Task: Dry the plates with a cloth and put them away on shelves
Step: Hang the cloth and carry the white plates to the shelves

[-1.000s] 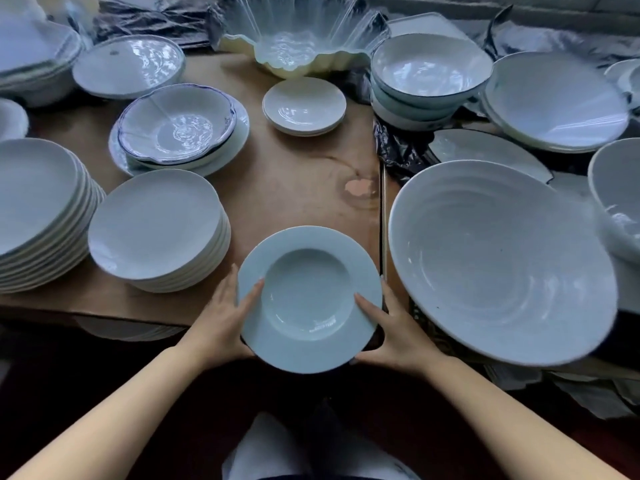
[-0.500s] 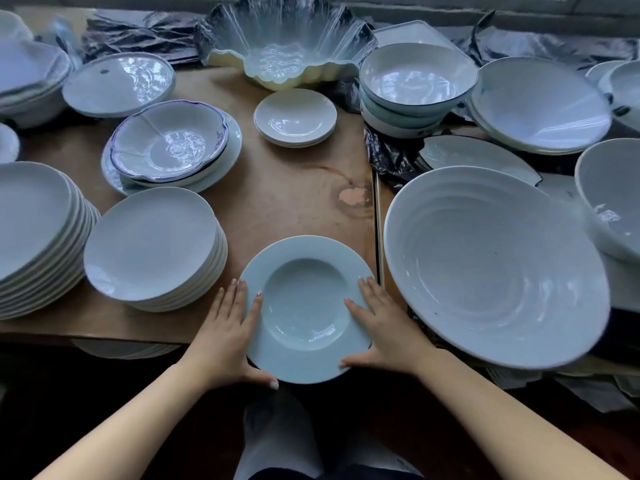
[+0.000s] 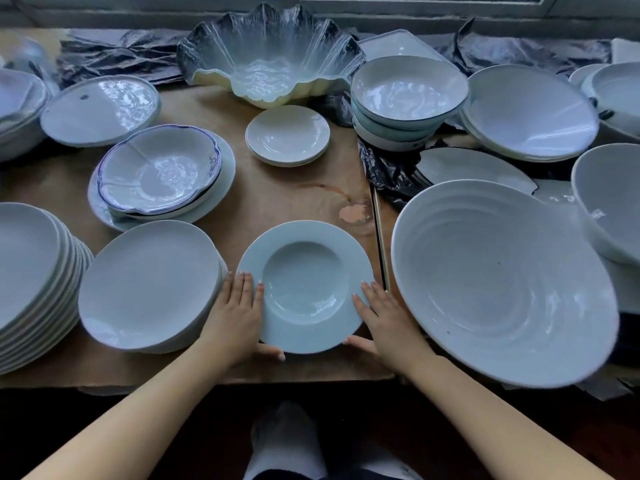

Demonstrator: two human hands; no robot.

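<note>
A pale deep plate with a wide rim sits on the brown table close to its front edge. My left hand holds its left rim, with straight fingers on top and the thumb tucked under the near edge. My right hand holds the right rim the same way. Some white fabric shows low down between my forearms; I cannot tell what it is.
A stack of flat plates touches my left hand, with a taller stack further left. A big ribbed bowl overhangs the edge on the right. Bowls, small dishes and a fluted glass bowl crowd the back.
The deep plate has moved forward from over the table's edge and come down onto the table. Both hands travelled with it and shifted from under it to its sides.
</note>
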